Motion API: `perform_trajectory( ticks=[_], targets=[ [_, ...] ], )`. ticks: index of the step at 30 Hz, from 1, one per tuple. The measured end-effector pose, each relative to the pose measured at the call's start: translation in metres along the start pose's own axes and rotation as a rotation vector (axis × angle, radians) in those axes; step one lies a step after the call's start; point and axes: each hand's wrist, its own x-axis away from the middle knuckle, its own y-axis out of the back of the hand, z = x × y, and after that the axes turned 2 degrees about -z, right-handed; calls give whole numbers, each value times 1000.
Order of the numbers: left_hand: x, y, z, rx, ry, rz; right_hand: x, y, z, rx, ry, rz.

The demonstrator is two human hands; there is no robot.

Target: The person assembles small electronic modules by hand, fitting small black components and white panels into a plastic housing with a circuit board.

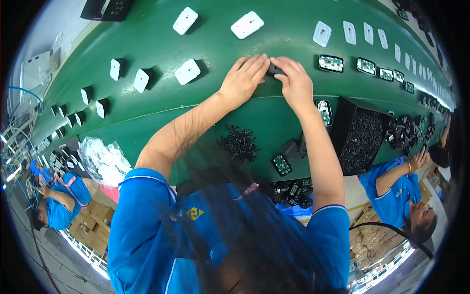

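Note:
Between my two hands is a small black plastic casing [275, 70], mostly covered by my fingers, on the green table. My left hand [243, 81] lies with fingers close together against its left side. On the right, my right hand [296, 82] grips it, thumb and fingers bent around it. Closest on the left stand black casings with white faces, one such white-faced casing [188, 72] and another white-faced casing [247, 25] farther off. To the right sits an open black casing [331, 63] with a green circuit board inside.
White covers [321, 34] and open casings with boards run in rows to the right. Nearer me are a loose heap of small black parts [238, 143], a black bin of black parts [363, 139] and a clear plastic bag [104, 159]. Co-workers in blue sit at both sides.

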Motion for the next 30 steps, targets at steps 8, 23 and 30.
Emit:
perform_trajectory(
  ticks=[8,23,30],
  targets=[
    [-21,7,5,283,391,16,-13,50,-10,-25,-176,-101],
    [-1,39,11,192,782,289,106,83,-4,177,-559,-69],
    [-10,69,-104,786,526,114,107,93,64,-211,-364,-216]
  ],
)
